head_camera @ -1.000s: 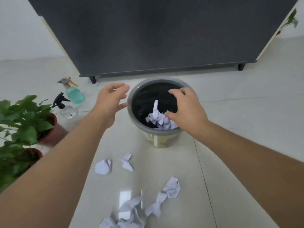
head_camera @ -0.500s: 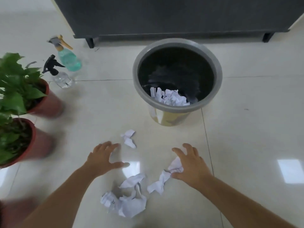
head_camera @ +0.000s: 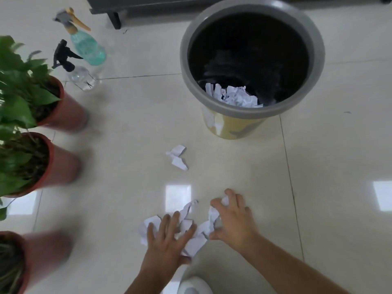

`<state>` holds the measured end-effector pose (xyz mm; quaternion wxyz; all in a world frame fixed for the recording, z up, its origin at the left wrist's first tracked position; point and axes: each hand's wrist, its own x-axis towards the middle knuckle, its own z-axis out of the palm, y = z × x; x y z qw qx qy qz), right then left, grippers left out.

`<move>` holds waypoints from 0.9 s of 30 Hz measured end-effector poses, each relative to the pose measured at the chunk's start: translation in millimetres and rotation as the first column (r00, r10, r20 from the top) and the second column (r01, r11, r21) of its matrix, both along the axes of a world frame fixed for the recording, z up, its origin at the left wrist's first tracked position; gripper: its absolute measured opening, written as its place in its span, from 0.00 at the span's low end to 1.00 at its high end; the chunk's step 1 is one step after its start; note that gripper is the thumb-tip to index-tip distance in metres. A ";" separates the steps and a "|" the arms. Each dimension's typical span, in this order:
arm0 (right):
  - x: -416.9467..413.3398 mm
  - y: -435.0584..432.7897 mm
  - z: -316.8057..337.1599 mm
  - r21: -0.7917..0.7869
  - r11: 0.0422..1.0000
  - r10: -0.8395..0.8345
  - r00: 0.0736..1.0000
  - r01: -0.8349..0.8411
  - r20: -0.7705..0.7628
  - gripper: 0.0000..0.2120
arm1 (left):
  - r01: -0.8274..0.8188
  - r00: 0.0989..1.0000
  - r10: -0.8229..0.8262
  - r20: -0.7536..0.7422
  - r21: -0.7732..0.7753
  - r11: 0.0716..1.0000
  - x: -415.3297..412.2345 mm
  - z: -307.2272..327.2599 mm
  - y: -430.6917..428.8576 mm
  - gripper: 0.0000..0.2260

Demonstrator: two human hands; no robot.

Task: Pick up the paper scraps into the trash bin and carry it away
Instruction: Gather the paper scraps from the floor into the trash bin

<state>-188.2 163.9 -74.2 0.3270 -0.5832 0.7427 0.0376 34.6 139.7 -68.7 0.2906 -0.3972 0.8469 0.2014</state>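
A grey-rimmed trash bin (head_camera: 252,114) with a black liner stands on the floor at the upper right, with crumpled white paper (head_camera: 235,97) inside near its front wall. A pile of white paper scraps (head_camera: 196,236) lies on the tiles at the bottom centre. My left hand (head_camera: 167,242) rests fingers-spread on the pile's left side. My right hand (head_camera: 235,219) curls around the pile's right side, with paper showing between its fingers. One small loose scrap (head_camera: 177,157) lies apart, between the pile and the bin.
Three potted plants in red pots (head_camera: 61,109) line the left edge. Two spray bottles (head_camera: 87,47) lie on the floor behind them. A dark cabinet's leg (head_camera: 115,19) stands at the top. A white shoe tip (head_camera: 194,286) shows at the bottom.
Both hands left the bin and dropped to the floor. They have closed in on the paper pile from either side, and the view has tilted down and nearer.
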 end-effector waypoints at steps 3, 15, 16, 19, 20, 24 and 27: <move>13.1 2.7 -4.9 -0.046 0.999 0.006 1.000 -0.007 -0.030 0.29 | -0.051 0.997 0.051 -0.055 -0.006 0.999 1.8 0.1 1.2 0.32; -14.8 -16.7 9.1 -0.135 0.933 -0.293 0.923 0.333 0.250 0.04 | -0.538 0.765 0.478 -0.432 -0.020 0.842 3.1 16.8 -35.7 0.14; -18.0 -24.5 17.3 -0.147 0.919 -0.315 0.904 0.367 0.287 0.03 | -0.568 0.722 0.480 -0.499 -0.030 0.822 -1.0 26.2 -41.7 0.12; -23.7 -59.9 57.7 -0.241 0.877 -0.309 0.871 0.417 0.383 0.04 | -0.616 0.630 0.417 -0.655 -0.094 0.782 -21.1 68.0 -69.6 0.08; -24.0 -74.3 76.7 -0.285 0.862 -0.283 0.864 0.420 0.417 0.04 | -0.630 0.606 0.392 -0.692 -0.117 0.768 -29.1 84.8 -83.4 0.07; -23.1 -126.1 169.8 -0.483 0.781 -0.096 0.841 0.395 0.532 0.04 | -0.672 0.534 0.238 -0.811 -0.237 0.701 -68.5 157.7 -154.9 0.07; -37.8 -150.5 234.0 -0.649 0.659 -0.007 0.866 0.380 0.500 0.05 | -0.681 0.471 0.095 -0.877 -0.293 0.672 -108.5 218.2 -202.9 0.11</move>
